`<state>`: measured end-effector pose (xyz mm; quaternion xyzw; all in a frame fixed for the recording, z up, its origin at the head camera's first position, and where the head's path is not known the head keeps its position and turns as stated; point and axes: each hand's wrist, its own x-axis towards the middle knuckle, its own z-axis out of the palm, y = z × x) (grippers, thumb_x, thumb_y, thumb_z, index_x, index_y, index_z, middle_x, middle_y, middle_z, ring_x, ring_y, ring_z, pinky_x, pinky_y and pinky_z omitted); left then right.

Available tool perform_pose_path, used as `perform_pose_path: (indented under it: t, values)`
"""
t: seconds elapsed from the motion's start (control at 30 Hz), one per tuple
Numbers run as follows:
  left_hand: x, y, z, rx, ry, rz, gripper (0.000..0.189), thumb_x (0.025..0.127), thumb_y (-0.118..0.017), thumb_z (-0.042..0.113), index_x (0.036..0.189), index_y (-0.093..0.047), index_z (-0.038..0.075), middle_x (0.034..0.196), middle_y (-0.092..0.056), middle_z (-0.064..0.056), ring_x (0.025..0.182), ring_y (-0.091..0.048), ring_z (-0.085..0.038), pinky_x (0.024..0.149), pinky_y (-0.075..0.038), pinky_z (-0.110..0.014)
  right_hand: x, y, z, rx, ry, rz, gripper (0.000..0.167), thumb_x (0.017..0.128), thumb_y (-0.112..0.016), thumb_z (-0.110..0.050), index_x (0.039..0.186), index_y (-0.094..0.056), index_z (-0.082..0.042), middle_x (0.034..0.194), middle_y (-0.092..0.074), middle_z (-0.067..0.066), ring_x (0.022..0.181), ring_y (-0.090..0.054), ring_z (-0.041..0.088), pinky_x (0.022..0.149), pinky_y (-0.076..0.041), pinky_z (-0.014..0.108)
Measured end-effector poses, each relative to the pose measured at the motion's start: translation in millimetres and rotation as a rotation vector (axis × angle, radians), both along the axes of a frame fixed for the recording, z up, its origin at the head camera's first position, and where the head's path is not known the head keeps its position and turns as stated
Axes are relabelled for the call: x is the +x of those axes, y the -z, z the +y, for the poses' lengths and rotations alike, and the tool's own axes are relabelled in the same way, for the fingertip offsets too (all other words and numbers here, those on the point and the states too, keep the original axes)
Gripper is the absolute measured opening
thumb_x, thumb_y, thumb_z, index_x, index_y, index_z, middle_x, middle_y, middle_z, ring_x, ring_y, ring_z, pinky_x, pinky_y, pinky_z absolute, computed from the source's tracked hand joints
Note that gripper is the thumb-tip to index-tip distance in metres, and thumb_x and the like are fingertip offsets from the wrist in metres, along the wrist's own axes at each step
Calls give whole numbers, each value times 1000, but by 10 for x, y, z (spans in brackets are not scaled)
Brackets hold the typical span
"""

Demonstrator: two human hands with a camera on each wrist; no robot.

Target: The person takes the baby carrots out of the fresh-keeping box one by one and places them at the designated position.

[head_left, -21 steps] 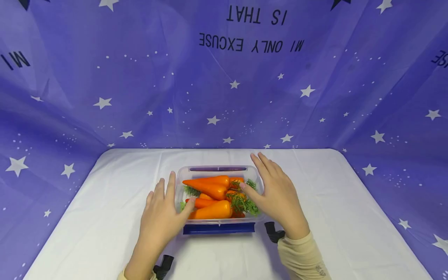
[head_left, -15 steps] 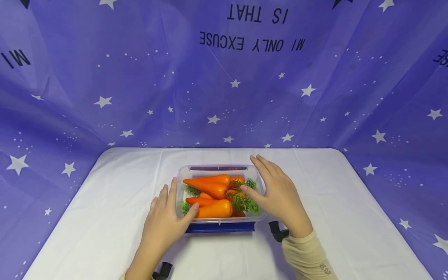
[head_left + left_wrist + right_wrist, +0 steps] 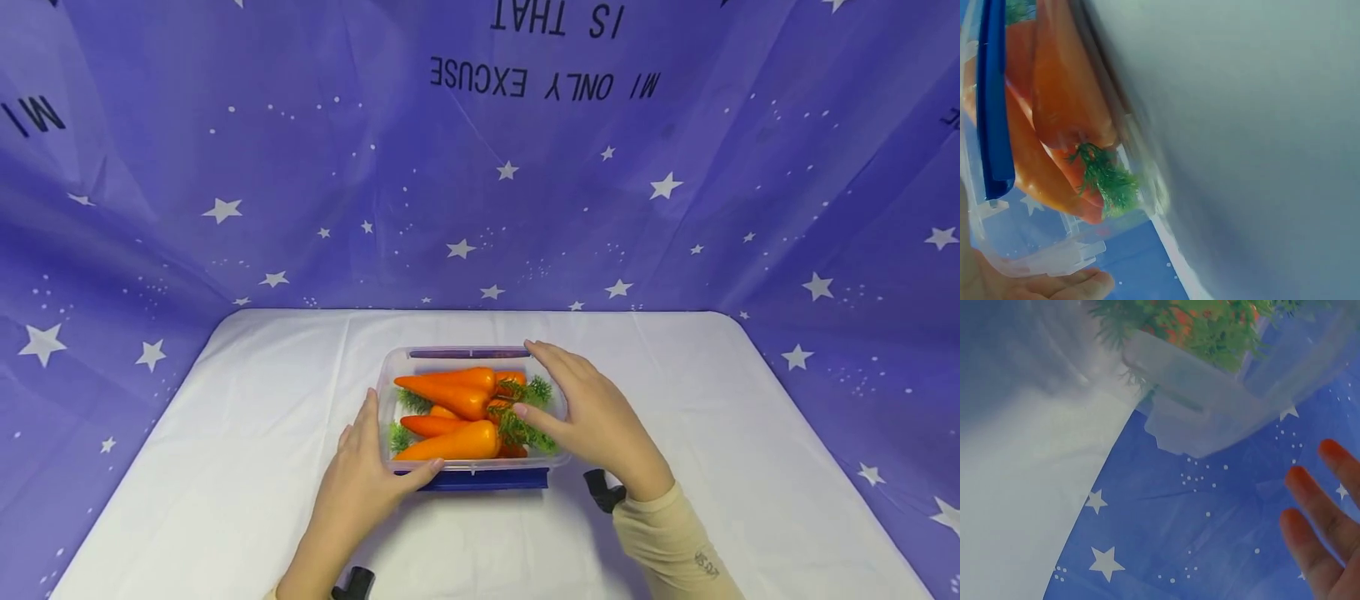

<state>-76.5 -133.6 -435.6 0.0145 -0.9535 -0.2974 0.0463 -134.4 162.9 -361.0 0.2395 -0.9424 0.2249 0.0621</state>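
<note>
A clear plastic food box (image 3: 384, 382) sits between my two hands, with no lid over its top. Several carrots (image 3: 453, 442) lie in it, their leafy green tops (image 3: 534, 435) mostly at the right end. My left hand (image 3: 356, 483) touches the left end, fingers extended along the wall and thumb at the front rim above a blue clasp flap (image 3: 502, 481). In the left wrist view, its fingers (image 3: 1082, 286) show just past the box's end. Over the right end is my right hand (image 3: 607, 425), thumb above the greens; its fingers (image 3: 1307, 540) are straight and spread apart.
The box stands on a white cloth-covered table (image 3: 750, 467). Purple fabric (image 3: 465, 208) with white stars and lettering hangs behind and along the sides. Black wrist mounts (image 3: 604, 490) sit beneath both wrists.
My left hand has shifted right and its thumb has come down from over the carrots to the front rim. My right hand has come slightly lower at the right end. The head view has tilted slightly.
</note>
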Motion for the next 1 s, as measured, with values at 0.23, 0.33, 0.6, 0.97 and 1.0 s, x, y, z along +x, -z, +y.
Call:
perform_pose_path:
  t: [0.23,0.33,0.6,0.97,1.0]
  values:
    - [-9,161,12,106,-21,65,135,63,-76,77,160,-11,9,160,-31,-21,137,-40,-50,102,-42,-66,-31,42,-64,1,-94,-90,80,90,-56,-67,156,-27,-34,158,-37,-6,146,-37,23,117,-34,52]
    - [-14,209,8,159,-23,105,134,63,-81,70,160,-13,9,160,-30,-21,140,-39,-44,106,-41,-64,-41,73,-108,-1,-159,-97,78,90,-61,-61,156,-31,-31,157,-40,-7,144,-39,22,116,-36,50]
    - [-9,279,-2,279,-23,121,132,61,-87,61,161,-13,17,163,-27,-16,143,-37,-42,109,-39,-62,-72,95,-196,61,-272,-72,74,90,-69,-50,153,-40,-25,153,-46,-7,140,-44,19,116,-37,44]
    - [2,315,-20,263,-10,178,131,62,-89,56,161,-14,14,159,-32,-20,139,-43,-42,105,-45,-59,-134,-50,-343,146,-437,21,51,88,-75,-34,134,-59,-18,124,-64,-5,116,-57,13,102,-48,37]
    - [3,317,-21,262,-9,183,130,62,-89,55,160,-14,13,159,-33,-20,138,-44,-42,104,-45,-59,-141,-56,-359,150,-450,21,49,88,-76,-33,132,-61,-18,122,-64,-5,114,-58,13,101,-48,38]
